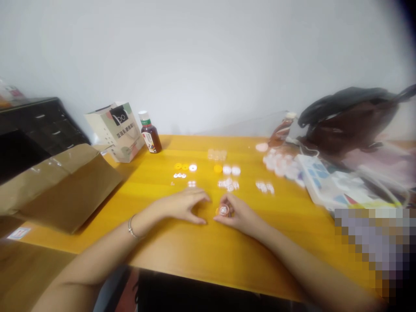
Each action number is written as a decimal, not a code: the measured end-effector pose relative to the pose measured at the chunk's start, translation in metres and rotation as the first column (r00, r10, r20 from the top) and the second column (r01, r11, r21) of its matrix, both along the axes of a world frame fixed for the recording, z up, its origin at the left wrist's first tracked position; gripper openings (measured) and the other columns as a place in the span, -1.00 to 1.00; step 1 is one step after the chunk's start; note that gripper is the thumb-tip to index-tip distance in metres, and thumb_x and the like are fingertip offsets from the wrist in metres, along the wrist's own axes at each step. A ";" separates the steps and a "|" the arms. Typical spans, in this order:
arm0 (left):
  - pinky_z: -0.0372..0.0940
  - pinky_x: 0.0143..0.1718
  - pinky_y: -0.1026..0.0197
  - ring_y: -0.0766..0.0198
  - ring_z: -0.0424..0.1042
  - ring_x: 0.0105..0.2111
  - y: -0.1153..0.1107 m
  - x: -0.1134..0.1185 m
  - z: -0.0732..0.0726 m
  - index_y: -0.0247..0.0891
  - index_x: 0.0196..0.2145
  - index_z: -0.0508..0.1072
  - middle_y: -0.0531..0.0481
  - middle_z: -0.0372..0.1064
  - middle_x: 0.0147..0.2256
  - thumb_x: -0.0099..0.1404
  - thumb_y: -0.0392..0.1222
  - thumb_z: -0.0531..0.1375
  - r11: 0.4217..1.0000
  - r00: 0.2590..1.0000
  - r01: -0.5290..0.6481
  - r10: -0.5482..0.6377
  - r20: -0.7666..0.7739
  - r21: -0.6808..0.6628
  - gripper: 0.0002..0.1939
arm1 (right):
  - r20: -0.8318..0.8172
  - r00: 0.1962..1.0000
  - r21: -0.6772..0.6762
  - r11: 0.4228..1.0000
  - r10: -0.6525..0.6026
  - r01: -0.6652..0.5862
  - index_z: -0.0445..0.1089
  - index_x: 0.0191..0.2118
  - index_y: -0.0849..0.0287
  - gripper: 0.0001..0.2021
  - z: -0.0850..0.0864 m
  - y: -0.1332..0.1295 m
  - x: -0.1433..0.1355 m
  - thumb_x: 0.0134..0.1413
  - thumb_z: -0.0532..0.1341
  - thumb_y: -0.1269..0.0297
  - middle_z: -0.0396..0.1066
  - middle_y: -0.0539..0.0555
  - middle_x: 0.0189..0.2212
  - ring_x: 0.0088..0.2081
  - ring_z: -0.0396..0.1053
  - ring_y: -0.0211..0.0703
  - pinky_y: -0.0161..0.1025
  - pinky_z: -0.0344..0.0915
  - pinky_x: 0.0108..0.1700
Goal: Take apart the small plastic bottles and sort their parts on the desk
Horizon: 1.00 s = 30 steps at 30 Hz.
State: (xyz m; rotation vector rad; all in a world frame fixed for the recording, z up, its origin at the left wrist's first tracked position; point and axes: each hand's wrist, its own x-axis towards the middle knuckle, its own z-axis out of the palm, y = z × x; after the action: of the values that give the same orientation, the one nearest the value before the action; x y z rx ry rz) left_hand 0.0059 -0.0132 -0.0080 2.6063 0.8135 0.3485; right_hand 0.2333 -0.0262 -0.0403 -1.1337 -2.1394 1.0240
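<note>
Between the thumb and fingers of my right hand [238, 214] is a small round reddish piece with a white pattern [224, 210]. To its left, my left hand [186, 206] is empty, thumb and fingers apart and curved toward the piece without touching it. Beyond the hands lie yellow discs [178, 166], white discs [231, 170], small white pieces [180, 175] and a group of blurred white pieces [228, 184]. Further white pieces [264, 187] sit to the right. Clear pieces [217, 154] are behind the discs.
On the yellow table [182, 255], a brown paper bag [61, 186] stands left, with a printed bag [118, 132] and dark bottle [152, 138] behind. Rightward are another bottle [281, 130], pale pink pieces [282, 164], a white box [331, 182] and a dark bag [354, 117].
</note>
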 end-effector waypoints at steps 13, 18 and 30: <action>0.08 -0.47 0.31 0.32 0.20 -0.46 -0.017 0.044 -0.046 -0.24 -0.44 0.18 0.07 0.19 -0.45 -0.04 -0.07 0.26 0.948 0.927 -0.300 0.315 0.201 -0.101 -0.67 | -0.094 0.995 0.061 0.998 -0.027 0.033 -0.03 -0.44 0.10 -0.55 -0.011 0.000 -0.011 -0.24 0.30 0.07 0.12 -0.11 -0.53 -0.52 0.13 -0.32 -0.35 0.13 -0.50; 0.02 -0.53 0.33 0.36 0.17 -0.53 -0.019 0.048 -0.051 -0.25 -0.51 0.15 0.11 0.17 -0.53 -0.07 -0.09 0.26 0.920 0.889 -0.378 0.391 0.238 -0.101 -0.67 | 0.123 0.981 0.311 0.945 -0.149 0.105 -0.04 -0.60 0.13 -0.59 -0.010 -0.001 -0.016 -0.17 0.22 0.04 0.02 -0.10 -0.63 -0.57 0.01 -0.32 -0.35 -0.04 -0.54; 0.18 -0.46 0.33 0.31 0.34 -0.45 -0.016 0.048 -0.052 -0.26 -0.45 0.28 0.06 0.38 -0.41 -0.14 -0.16 0.29 0.903 0.887 -0.326 0.395 0.241 -0.281 -0.70 | 0.188 0.964 0.296 0.947 -0.189 0.127 -0.05 -0.66 0.15 -0.66 -0.010 -0.005 -0.020 -0.12 0.13 0.14 0.04 -0.10 -0.69 -0.61 0.02 -0.35 -0.37 -0.05 -0.56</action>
State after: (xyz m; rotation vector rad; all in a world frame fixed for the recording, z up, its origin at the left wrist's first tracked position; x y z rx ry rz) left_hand 0.0537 -0.0288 -0.0600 2.1100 1.1575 0.6824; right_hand 0.2135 -0.0307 -0.0498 -1.2958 -2.2260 0.5226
